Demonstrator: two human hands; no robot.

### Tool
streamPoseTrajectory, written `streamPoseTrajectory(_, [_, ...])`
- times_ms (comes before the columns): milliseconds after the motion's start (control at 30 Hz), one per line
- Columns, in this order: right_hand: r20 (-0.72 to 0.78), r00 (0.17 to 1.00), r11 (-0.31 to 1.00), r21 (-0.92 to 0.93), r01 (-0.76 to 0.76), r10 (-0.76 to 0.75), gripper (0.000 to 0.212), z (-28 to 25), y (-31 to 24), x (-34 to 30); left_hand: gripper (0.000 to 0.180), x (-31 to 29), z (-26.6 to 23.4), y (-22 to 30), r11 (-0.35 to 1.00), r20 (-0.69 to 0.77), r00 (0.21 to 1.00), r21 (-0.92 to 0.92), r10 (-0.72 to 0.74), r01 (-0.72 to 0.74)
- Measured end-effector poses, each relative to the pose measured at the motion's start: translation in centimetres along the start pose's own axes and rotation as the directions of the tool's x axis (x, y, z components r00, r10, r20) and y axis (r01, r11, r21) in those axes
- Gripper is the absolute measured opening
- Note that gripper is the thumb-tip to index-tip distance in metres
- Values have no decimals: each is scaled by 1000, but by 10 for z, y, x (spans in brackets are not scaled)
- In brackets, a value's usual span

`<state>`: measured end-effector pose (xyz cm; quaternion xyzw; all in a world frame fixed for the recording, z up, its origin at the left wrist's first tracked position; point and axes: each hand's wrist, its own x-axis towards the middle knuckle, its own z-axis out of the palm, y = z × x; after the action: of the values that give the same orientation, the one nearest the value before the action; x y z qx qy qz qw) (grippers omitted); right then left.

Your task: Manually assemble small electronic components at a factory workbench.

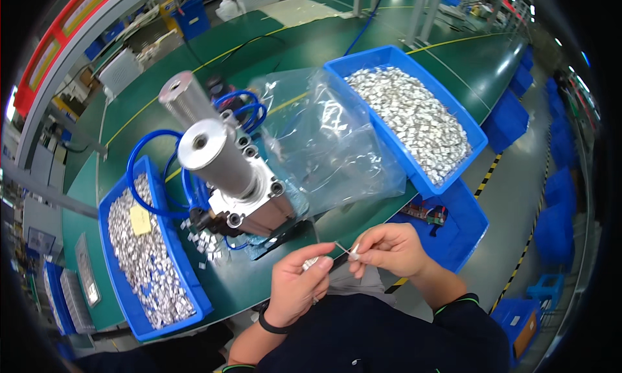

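Note:
My left hand (299, 282), with a dark band at the wrist, is closed around a few small silvery-white pieces (310, 263). Its thumb and fingertips come together near a thin, pale, rod-like thing (343, 248) that spans the gap to the other hand. At the right end of it, my right hand (396, 248) pinches a small white piece (354, 252) between thumb and forefinger. Both hands are in front of my body, just off the table's near edge. Just beyond them stands a metal press-like machine (259, 208) with two upright cylinders and blue air hoses.
A blue bin (107, 227) full of small silvery pieces, with a yellow note on them, sits left. Another full blue bin (478, 139) stands far right, above a lower blue bin (470, 227). Clear plastic bag (337, 146) lies between machine and right bin. Loose pieces (204, 243) dot the green table (227, 289).

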<state>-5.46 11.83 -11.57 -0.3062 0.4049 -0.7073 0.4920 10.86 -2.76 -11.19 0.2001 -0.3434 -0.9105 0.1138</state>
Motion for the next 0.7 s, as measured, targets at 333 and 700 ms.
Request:
streamPoseTrajectory(333, [61, 998, 1000, 4, 29, -30, 13, 19, 35, 18, 10, -4, -3, -1, 948, -160, 950, 219, 267, -230])
streamPoseTrajectory(700, [7, 999, 999, 14, 44, -44, 12, 19, 36, 15, 11, -1, -1, -1, 927, -145, 944, 284, 295, -246])
